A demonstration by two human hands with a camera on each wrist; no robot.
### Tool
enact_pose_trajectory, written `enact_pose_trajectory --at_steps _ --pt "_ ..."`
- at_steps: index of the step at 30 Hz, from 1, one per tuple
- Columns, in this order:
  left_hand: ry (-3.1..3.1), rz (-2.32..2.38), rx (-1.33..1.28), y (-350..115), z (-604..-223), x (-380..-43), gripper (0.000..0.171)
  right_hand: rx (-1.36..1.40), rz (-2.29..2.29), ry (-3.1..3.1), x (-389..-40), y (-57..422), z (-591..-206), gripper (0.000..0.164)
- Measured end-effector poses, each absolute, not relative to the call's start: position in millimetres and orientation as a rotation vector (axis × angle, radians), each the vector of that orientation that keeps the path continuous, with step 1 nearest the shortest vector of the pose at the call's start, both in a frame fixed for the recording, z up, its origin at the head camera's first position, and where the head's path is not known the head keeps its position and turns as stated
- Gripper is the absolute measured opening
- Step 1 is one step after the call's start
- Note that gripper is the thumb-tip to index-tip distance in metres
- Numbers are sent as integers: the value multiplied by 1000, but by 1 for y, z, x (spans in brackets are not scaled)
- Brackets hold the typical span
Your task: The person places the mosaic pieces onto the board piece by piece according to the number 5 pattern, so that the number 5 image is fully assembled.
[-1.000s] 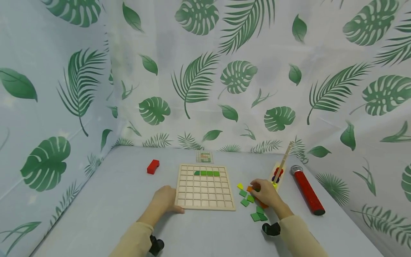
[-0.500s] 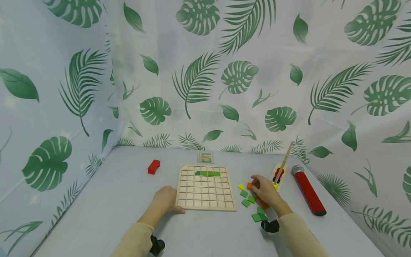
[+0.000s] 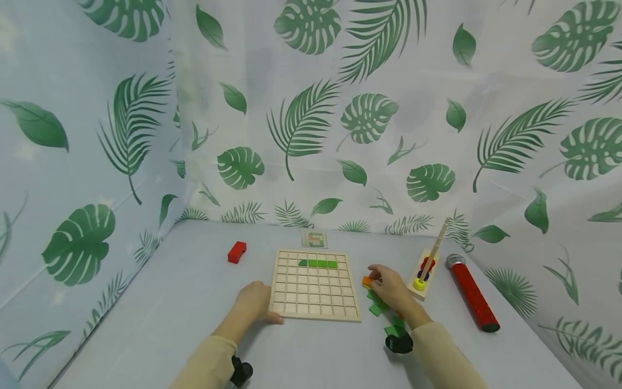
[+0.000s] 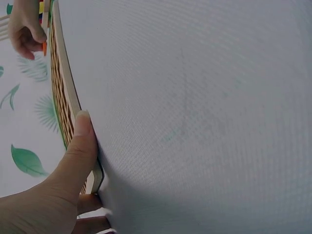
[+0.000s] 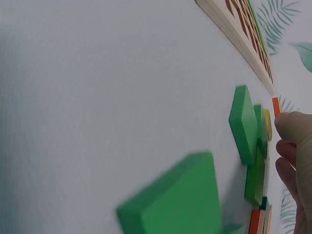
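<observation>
My right hand pinches an orange tile between thumb and fingers, just right of the wooden grid board. In the right wrist view the orange tile stands out past the thumb. Green tiles lie under and beside this hand, partly hidden by it; a yellow tile shows behind them. My left hand holds the board's near left corner, its thumb along the front edge in the left wrist view. A row of green tiles sits in the board's upper cells.
A small patterned card lies behind the board. A red block is at the left. To the right stand a wooden base with coloured rings and a post, and a red cylinder with a silver end. Leaf-print cloth encloses the table.
My right hand has moved left toward the board, carrying the orange tile off the table spot beside the yellow one. The left hand keeps its hold on the board.
</observation>
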State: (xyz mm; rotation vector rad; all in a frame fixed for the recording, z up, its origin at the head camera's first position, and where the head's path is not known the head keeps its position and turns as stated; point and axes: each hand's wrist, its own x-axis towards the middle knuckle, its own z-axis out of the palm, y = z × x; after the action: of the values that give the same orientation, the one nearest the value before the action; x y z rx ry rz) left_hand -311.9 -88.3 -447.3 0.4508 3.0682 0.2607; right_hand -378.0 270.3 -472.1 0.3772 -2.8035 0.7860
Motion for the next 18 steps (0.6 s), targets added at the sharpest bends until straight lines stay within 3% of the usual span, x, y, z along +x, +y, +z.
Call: enact_pose_trajectory --at_steps 18 --pt "3070 278 431 -89 -451 -314 62 633 833 -2666 -386 208 -474 38"
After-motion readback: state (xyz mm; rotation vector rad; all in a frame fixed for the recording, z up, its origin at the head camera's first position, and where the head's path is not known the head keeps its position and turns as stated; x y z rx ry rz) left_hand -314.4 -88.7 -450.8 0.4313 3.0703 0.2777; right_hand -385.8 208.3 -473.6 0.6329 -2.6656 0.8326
